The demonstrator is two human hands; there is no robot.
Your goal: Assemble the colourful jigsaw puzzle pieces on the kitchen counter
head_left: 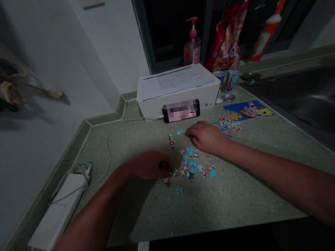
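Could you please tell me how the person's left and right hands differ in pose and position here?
The left hand is turned on its side, curled at the left edge of the jigsaw pieces; the right hand lies palm down at their far side. Both are bare and low over the counter.

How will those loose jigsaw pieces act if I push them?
The loose jigsaw pieces look thin and flat, so they probably won't roll. They likely slide easily on the speckled countertop, and those lying touching may shift together.

No words can be read; the printed sheet (175, 81) lying on the white box (151, 109) is too small and blurred to make out.
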